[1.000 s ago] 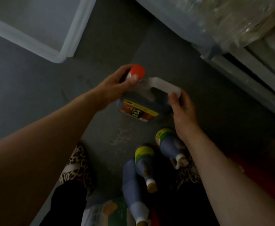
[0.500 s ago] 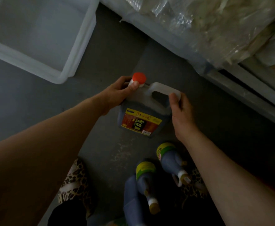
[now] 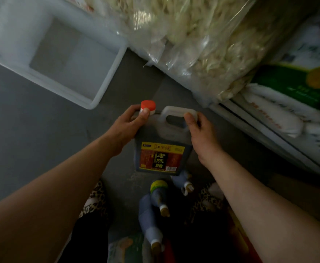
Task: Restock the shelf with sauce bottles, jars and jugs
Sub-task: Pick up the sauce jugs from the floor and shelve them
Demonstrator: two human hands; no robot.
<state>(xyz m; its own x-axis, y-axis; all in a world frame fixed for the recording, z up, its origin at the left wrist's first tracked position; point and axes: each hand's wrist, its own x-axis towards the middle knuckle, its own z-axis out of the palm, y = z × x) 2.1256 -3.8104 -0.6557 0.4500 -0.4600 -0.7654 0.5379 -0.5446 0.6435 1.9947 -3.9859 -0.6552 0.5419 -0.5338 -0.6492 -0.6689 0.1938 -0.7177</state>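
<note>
A dark sauce jug [image 3: 162,147] with a red cap, a white handle and a yellow-and-red label is held upright above the grey floor. My left hand [image 3: 125,128] grips its neck just under the cap, thumb against the cap. My right hand [image 3: 201,133] grips the white handle from the right. Below the jug, several dark sauce bottles [image 3: 158,194] with yellow-green labels lie on the floor between my feet.
A white plastic tub [image 3: 106,78] sits on the floor at the upper left. Clear bags of pale noodles [image 3: 202,44] fill the upper right. Beside them a low shelf edge [image 3: 265,133] carries white and green sacks [image 3: 295,82].
The jug has been raised and turned upright so its label faces me. Both hands keep the same holds. The view has tilted up, showing more of the noodle bags and sacks.
</note>
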